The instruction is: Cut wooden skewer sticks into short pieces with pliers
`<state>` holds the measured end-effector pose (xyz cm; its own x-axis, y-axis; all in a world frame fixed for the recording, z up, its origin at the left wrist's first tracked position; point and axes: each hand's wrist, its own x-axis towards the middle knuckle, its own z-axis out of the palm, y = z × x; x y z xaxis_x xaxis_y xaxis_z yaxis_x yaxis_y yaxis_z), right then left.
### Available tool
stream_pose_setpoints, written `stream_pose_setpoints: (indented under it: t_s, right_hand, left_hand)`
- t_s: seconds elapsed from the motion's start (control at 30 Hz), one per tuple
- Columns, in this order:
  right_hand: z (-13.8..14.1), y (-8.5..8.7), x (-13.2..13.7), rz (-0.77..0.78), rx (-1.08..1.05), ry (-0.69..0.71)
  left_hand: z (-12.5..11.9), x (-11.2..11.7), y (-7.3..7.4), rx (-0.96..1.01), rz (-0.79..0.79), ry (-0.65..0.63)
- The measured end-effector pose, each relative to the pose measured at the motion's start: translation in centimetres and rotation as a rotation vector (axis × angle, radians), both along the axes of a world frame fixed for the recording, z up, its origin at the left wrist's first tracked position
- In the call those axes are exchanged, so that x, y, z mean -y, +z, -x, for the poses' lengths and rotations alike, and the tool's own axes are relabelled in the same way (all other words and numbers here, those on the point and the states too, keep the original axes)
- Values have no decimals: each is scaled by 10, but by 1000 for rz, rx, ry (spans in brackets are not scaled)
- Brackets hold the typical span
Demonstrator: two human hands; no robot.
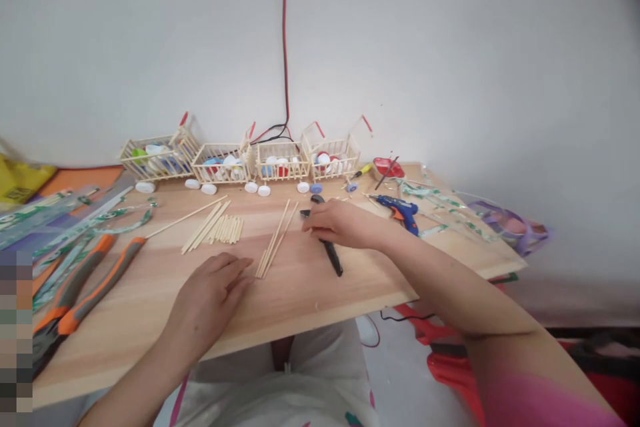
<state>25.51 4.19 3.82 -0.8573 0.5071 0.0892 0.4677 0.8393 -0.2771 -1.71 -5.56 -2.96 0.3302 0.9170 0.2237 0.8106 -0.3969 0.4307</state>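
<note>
My left hand (213,287) lies flat on the wooden board (150,320), fingers stretched out, just left of a small bundle of thin wooden sticks (275,240). My right hand (340,222) is closed over a black-handled tool (331,255) whose handle sticks out toward me; its black tip shows beyond my fingers. A pile of shorter sticks (220,227) lies further left, with one long stick (183,219) beside it.
Several stick-built carts (225,161) filled with bottle caps stand along the wall, loose caps (250,188) before them. A blue glue gun (403,211) lies right, orange-handled pliers (85,287) left. Plastic strips (60,227) cover the left side. A red cable (285,47) hangs down the wall.
</note>
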Motion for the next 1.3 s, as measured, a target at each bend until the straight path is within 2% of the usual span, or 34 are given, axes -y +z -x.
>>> stream_pose_setpoints:
  t_s: [0.17, 0.2, 0.27, 0.37, 0.47, 0.57, 0.7, 0.97, 1.3]
  right_hand:
    - [-73, 7, 3, -129, -5, -338]
    - [-81, 6, 6, -180, -25, -422]
    - [-85, 1, 12, -195, -62, -454]
    - [-62, -10, 20, -138, -140, -332]
    - [-22, -18, 18, -75, -140, -139]
    - [16, -25, 9, -22, -134, -16]
    - [45, -33, 1, 9, -52, 33]
    - [52, -56, 1, 49, -54, 29]
    - [56, -60, 2, 47, -55, 27]
  left_hand:
    - [8, 1, 0, 22, -121, 19]
    - [8, 2, 0, 20, -121, 18]
    - [4, 4, 0, 15, -103, 21]
    - [-4, 6, -1, 12, -64, 33]
    - [-13, 7, 1, 19, -33, 37]
    - [-20, 5, 5, 16, -12, 51]
    - [-24, -1, 6, 2, 27, 59]
    - [-24, -4, -4, -19, 73, 50]
    - [-25, -6, -4, -67, 92, 32]
